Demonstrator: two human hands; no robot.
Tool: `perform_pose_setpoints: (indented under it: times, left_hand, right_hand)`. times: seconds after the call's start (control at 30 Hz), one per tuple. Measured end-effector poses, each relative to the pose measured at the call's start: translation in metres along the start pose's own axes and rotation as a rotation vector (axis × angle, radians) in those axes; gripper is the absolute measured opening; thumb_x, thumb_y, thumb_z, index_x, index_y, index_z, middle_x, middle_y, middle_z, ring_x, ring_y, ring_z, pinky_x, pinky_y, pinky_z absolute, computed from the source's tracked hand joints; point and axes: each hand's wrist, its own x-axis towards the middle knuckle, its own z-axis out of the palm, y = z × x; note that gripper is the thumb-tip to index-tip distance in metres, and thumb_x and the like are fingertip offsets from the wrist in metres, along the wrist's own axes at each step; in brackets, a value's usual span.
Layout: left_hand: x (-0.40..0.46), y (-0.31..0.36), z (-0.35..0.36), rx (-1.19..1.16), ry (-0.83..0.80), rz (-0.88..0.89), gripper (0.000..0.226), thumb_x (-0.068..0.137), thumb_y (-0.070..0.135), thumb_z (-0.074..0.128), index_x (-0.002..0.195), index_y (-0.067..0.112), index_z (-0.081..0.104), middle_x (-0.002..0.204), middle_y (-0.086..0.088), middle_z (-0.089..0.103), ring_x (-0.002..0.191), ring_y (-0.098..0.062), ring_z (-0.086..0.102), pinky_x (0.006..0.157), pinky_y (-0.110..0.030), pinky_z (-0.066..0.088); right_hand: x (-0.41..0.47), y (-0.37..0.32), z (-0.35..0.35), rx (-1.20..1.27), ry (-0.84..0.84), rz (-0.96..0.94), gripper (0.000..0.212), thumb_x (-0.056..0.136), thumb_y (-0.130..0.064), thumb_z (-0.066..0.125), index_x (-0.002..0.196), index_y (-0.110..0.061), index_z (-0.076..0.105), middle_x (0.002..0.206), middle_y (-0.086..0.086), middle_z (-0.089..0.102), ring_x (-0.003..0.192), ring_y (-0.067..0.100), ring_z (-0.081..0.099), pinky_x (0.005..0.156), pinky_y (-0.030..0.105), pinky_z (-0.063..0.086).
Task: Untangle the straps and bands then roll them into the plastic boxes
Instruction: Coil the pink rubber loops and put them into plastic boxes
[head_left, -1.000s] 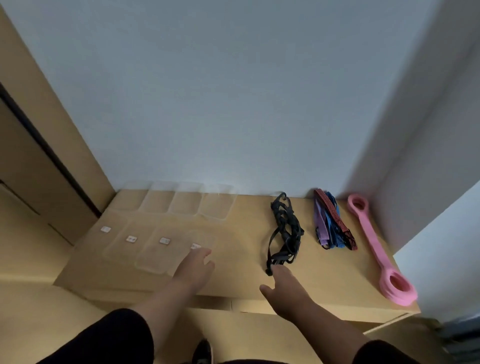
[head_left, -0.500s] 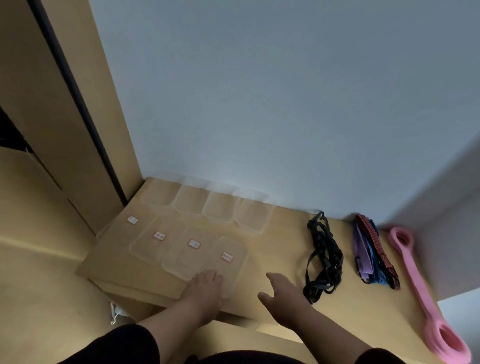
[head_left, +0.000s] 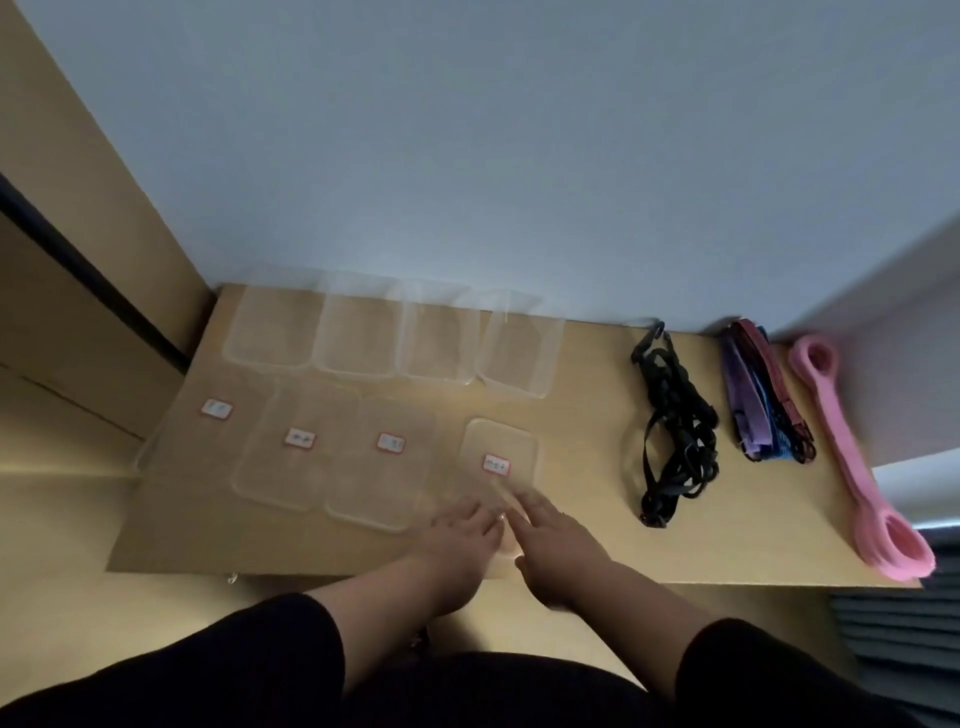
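Note:
Several clear plastic boxes (head_left: 435, 335) stand open in a row against the wall. In front of them lie several clear lids with red-edged labels. My left hand (head_left: 460, 532) and my right hand (head_left: 553, 543) lie side by side, fingers spread, on the near edge of the rightmost lid (head_left: 500, 457); neither grips anything. To the right of my hands lie a tangled black strap (head_left: 672, 431), a bundle of purple, blue and red straps (head_left: 763, 402) and a long pink band (head_left: 857, 457), all untouched.
The wooden tabletop (head_left: 582, 405) ends at a near edge just under my wrists. A white wall runs along the back and a wall corner juts in at the right, by the pink band. A wooden panel with a dark gap stands to the left.
The view has tilted down and moved closer. My right hand has moved left to join the left hand on the rightmost lid, which now lies a little apart from its neighbour.

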Motion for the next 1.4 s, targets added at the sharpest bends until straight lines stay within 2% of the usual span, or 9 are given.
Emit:
perform_pose_setpoints:
  times: [0.37, 0.53, 0.63, 0.77, 0.9, 1.1, 1.2, 1.33, 1.4]
  left_hand:
    - [0.008, -0.003, 0.015, -0.063, 0.031, 0.093, 0.061, 0.105, 0.039, 0.032, 0.159, 0.022, 0.008, 0.167, 0.004, -0.006, 0.152, -0.021, -0.015, 0.119, -0.036, -0.012]
    - [0.007, -0.004, 0.010, -0.110, -0.040, 0.094, 0.070, 0.103, 0.043, 0.034, 0.158, 0.022, -0.004, 0.164, 0.001, -0.019, 0.141, -0.013, -0.032, 0.114, -0.033, -0.017]
    - [0.006, -0.002, 0.002, -0.122, -0.053, 0.087, 0.072, 0.103, 0.043, 0.037, 0.158, 0.020, -0.003, 0.163, -0.001, -0.020, 0.148, -0.017, -0.026, 0.117, -0.034, -0.014]
    - [0.003, 0.000, -0.006, -0.161, -0.018, 0.041, 0.068, 0.103, 0.043, 0.036, 0.159, 0.022, 0.002, 0.165, 0.000, -0.014, 0.150, -0.014, -0.020, 0.118, -0.032, -0.011]
    - [0.005, 0.001, -0.004, -0.197, 0.024, 0.013, 0.062, 0.103, 0.041, 0.035, 0.158, 0.023, 0.012, 0.167, 0.001, -0.006, 0.152, -0.015, -0.013, 0.119, -0.031, -0.007]
    - [0.010, 0.000, -0.001, -0.259, 0.076, -0.012, 0.059, 0.100, 0.037, 0.041, 0.155, 0.022, 0.027, 0.167, 0.002, 0.008, 0.153, -0.016, -0.002, 0.117, -0.025, -0.005]
    - [0.010, 0.000, -0.005, -0.264, 0.081, -0.027, 0.067, 0.092, 0.046, 0.027, 0.154, 0.021, 0.032, 0.165, 0.002, 0.019, 0.153, -0.017, 0.008, 0.115, -0.026, -0.004]
    - [0.013, -0.007, -0.006, -0.246, 0.053, -0.042, 0.062, 0.085, 0.043, 0.035, 0.138, 0.018, 0.056, 0.149, -0.003, 0.050, 0.141, -0.025, 0.042, 0.114, -0.041, 0.029]
    - [0.017, -0.009, -0.010, -0.230, 0.076, -0.031, 0.063, 0.084, 0.041, 0.034, 0.139, 0.016, 0.055, 0.150, -0.004, 0.049, 0.142, -0.026, 0.041, 0.114, -0.044, 0.036]
  right_hand:
    - [0.005, 0.012, 0.008, -0.004, 0.000, 0.077, 0.069, 0.100, -0.017, 0.044, 0.161, -0.017, 0.010, 0.169, 0.007, -0.005, 0.156, 0.024, -0.001, 0.125, 0.041, 0.010]
    - [0.001, 0.013, -0.019, 0.065, 0.112, 0.095, 0.059, 0.099, -0.027, 0.049, 0.153, -0.015, 0.028, 0.167, 0.008, 0.011, 0.150, 0.026, 0.022, 0.116, 0.039, 0.029]
    - [0.010, 0.017, -0.046, 0.038, 0.212, 0.066, 0.062, 0.100, -0.029, 0.046, 0.156, -0.016, 0.021, 0.168, 0.003, -0.001, 0.153, 0.024, 0.011, 0.116, 0.039, 0.028]
    - [0.037, 0.030, -0.075, -0.014, 0.256, 0.062, 0.066, 0.101, -0.024, 0.042, 0.159, -0.022, 0.010, 0.168, 0.002, -0.012, 0.155, 0.024, -0.006, 0.123, 0.042, 0.014]
    - [0.062, 0.042, -0.085, -0.168, 0.230, -0.009, 0.058, 0.098, -0.015, 0.036, 0.154, -0.024, 0.025, 0.169, 0.004, -0.009, 0.155, 0.026, -0.013, 0.124, 0.052, -0.003]
    - [0.072, 0.058, -0.097, -0.278, 0.226, -0.037, 0.058, 0.098, -0.011, 0.033, 0.156, -0.010, 0.027, 0.166, 0.005, 0.017, 0.155, 0.022, 0.005, 0.123, 0.053, -0.002]
    - [0.060, 0.073, -0.093, -0.294, 0.250, -0.024, 0.056, 0.099, -0.013, 0.035, 0.155, -0.012, 0.032, 0.164, 0.006, 0.024, 0.154, 0.022, 0.012, 0.123, 0.051, 0.001]
    - [0.029, 0.087, -0.078, -0.287, 0.244, -0.021, 0.057, 0.098, -0.010, 0.033, 0.155, -0.010, 0.030, 0.164, 0.007, 0.023, 0.155, 0.022, 0.010, 0.124, 0.050, 0.002]
    - [0.013, 0.091, -0.068, -0.281, 0.232, -0.005, 0.057, 0.099, -0.009, 0.033, 0.155, -0.009, 0.029, 0.165, 0.007, 0.021, 0.155, 0.023, 0.008, 0.125, 0.050, 0.002]
